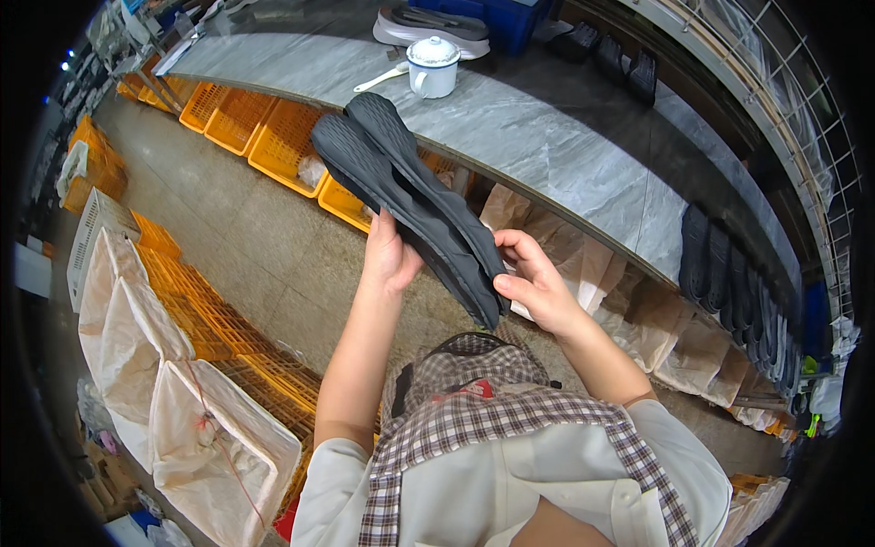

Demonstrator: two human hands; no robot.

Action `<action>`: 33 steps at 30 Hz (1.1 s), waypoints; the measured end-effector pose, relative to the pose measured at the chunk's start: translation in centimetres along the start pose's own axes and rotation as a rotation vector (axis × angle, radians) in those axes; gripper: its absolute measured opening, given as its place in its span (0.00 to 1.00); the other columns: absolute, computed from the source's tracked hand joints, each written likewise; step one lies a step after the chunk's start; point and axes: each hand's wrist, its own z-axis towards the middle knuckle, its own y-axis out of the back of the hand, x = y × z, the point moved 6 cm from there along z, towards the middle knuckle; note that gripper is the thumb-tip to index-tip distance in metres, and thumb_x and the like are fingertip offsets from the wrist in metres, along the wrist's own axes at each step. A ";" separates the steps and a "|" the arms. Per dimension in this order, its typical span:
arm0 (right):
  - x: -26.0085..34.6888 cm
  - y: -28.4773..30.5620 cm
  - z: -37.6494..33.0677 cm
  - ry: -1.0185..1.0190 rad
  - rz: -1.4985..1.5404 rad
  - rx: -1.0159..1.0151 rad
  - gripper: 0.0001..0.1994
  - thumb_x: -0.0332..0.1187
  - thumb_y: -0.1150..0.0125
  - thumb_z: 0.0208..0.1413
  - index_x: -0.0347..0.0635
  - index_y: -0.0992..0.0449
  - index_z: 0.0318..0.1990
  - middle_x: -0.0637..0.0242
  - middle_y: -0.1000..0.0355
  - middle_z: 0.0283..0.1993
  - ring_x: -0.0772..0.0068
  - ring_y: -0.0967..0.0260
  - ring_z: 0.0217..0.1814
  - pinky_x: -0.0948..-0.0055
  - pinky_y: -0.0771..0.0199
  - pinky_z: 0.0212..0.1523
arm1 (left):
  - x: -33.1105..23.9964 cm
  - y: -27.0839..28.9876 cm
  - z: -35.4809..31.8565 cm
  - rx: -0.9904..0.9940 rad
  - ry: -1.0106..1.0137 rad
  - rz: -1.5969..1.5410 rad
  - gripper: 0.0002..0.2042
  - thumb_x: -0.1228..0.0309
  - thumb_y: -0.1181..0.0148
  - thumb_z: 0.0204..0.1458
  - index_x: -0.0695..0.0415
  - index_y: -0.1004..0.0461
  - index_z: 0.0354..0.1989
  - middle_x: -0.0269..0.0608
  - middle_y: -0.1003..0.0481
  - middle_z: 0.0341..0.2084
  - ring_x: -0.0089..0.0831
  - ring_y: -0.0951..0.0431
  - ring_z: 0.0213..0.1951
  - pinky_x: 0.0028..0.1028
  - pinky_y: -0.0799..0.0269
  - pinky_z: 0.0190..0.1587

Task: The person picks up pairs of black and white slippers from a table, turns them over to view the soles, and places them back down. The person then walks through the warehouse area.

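A pair of black shoe soles [415, 201] is held side by side in front of me, slanting from upper left to lower right. My left hand [394, 253] grips the left sole's edge near its middle, with most fingers hidden underneath. At the lower right end, my right hand [538, 283] is closed on the other sole, thumb on its near side and forefinger on its far edge. A narrow gap runs between the two soles. Beyond them on the grey marble-look table stand a white lidded enamel mug [432, 68] and a white-handled brush or spatula [381, 77].
The table's [547, 137] edge curves across ahead. More black soles [720, 264] line its right end; a white-soled shoe part [430, 32] and a blue bin [497, 20] sit at the back. Yellow crates [287, 146] stand under it. Lined crates [214, 438] stack at left.
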 end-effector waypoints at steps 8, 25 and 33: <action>0.6 -0.7 1.6 -0.011 0.042 0.107 0.25 0.34 0.38 0.50 0.38 0.40 0.54 0.65 0.38 0.51 0.73 0.41 0.53 0.72 0.40 0.54 | -1.0 -0.4 -0.1 -0.045 0.024 -0.058 0.25 0.54 0.57 0.59 0.60 0.41 0.58 0.41 0.33 0.52 0.36 0.30 0.51 0.37 0.31 0.53; 0.0 -0.1 8.0 -0.078 -0.196 0.248 0.42 0.35 0.31 0.45 0.33 0.50 0.64 0.55 0.45 0.60 0.66 0.45 0.60 0.68 0.39 0.57 | -2.4 -0.2 -0.1 -0.036 -0.160 0.410 0.28 0.64 0.47 0.57 0.55 0.50 0.62 0.39 0.39 0.56 0.33 0.36 0.56 0.34 0.40 0.58; -0.2 0.2 8.2 0.000 -0.328 0.333 0.36 0.36 0.29 0.42 0.35 0.40 0.59 0.60 0.45 0.57 0.65 0.49 0.60 0.69 0.48 0.59 | -3.2 0.8 0.0 -0.001 -0.190 0.568 0.26 0.73 0.42 0.53 0.57 0.45 0.59 0.37 0.35 0.52 0.28 0.34 0.53 0.30 0.39 0.56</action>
